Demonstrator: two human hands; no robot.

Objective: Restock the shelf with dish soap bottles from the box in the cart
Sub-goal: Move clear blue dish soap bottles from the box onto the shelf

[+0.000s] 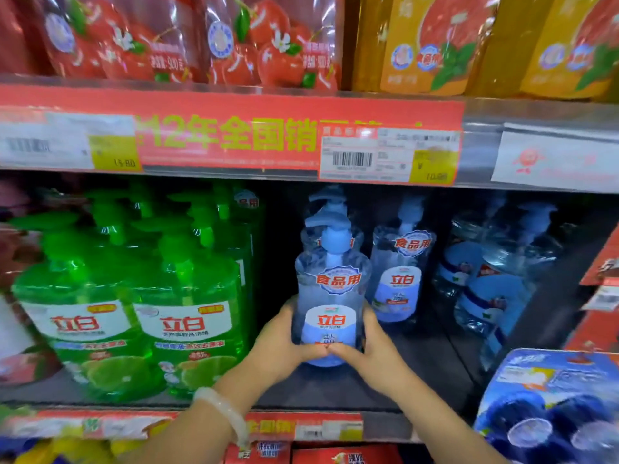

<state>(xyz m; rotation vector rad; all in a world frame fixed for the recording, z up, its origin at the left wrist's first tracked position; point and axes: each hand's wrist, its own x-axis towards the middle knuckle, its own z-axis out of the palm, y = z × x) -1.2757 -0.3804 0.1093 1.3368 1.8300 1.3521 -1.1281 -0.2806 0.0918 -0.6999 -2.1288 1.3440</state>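
A clear dish soap bottle with a pale blue pump and a white-and-red label stands upright on the dark shelf, near its front. My left hand wraps its lower left side and my right hand its lower right; the fingertips meet in front of the label. Another clear bottle stands behind to the right, and one more is partly hidden directly behind the held bottle. Further right, clear bottles lean tilted. The box and cart are out of view.
Green pump bottles fill the shelf's left side, close to the held bottle. Red and orange refill pouches sit on the shelf above, behind a red price strip. A blue package juts in at the lower right.
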